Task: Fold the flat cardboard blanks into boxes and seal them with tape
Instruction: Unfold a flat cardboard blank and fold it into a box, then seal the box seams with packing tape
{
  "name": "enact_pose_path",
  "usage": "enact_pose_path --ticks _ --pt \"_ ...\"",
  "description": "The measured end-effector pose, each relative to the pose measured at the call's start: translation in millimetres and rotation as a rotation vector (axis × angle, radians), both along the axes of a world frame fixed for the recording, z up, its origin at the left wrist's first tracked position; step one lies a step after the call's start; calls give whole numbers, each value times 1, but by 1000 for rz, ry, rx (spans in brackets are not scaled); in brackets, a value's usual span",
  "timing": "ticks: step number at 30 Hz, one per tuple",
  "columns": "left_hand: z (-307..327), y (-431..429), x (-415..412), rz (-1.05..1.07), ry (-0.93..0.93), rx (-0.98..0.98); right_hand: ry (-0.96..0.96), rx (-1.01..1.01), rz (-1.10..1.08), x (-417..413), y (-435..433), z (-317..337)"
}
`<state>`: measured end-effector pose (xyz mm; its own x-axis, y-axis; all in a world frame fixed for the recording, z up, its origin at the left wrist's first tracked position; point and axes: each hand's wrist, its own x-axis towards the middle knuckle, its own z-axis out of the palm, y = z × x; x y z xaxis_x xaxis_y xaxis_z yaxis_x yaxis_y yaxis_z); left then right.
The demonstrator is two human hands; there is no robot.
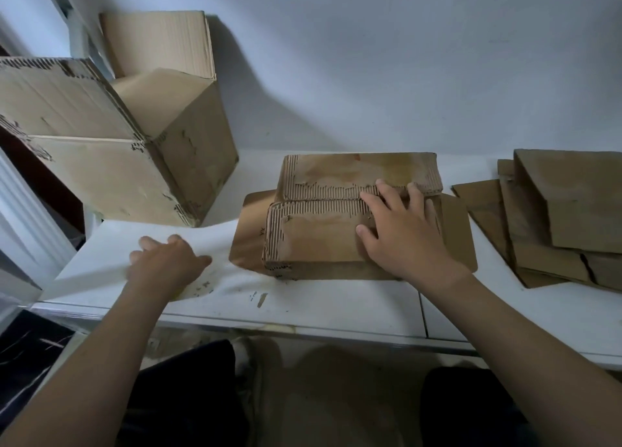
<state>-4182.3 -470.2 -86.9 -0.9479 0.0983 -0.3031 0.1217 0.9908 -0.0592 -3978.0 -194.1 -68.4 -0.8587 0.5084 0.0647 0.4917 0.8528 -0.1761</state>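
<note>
**A:** Head view. Where is the box?

**B:** The box (316, 244) sits on the surface (336, 307), centre of the frame and a little right. Its two top flaps are folded down and meet at a seam (319, 200) across the middle. The paper skin is torn off along it, so the flutes are bare.

**A:** And the hands?

**B:** The right hand (400, 234) lies on top at the box's right end. Its fingers (373, 204) are spread wide and flat over the seam, pressing both flaps and holding nothing. The left hand (165, 261) is at lower left, apart from the box, on a white sheet (111, 241). It is blurred, with fingers loosely bent and nothing plainly held.

**A:** Any tape?

**B:** None in view. Blanks (572, 211) are piled at the right edge, and a big open carton (111, 164) stands at upper left.

**A:** What could go wrong?

**B:** I judge the flaps would spring up once the palm lifts, because only one end is pinned. Tape may also bond badly to the bare flutes. A side flap (250, 231) lies flat on the surface at the box's left, and sealing over that would probably leave the end open.
</note>
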Motion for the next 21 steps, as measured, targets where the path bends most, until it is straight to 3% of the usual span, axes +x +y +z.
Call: enact_pose_path --ticks 4,10,13,17,21 --pt "-8 -16 -7 -53 -158 19 -1 -15 -15 -6 -5 -2" --pt "3 2 15 -140 70 218 -16 -39 -47 -10 -11 3" --pt "33 29 27 -203 164 591 13 -88 -45 -11 -8 2" --pt "76 72 59 -292 241 1140 188 -271 -1 -11 -5 5" --pt "94 108 86 -309 198 1407 255 -277 73 -7 7 10"
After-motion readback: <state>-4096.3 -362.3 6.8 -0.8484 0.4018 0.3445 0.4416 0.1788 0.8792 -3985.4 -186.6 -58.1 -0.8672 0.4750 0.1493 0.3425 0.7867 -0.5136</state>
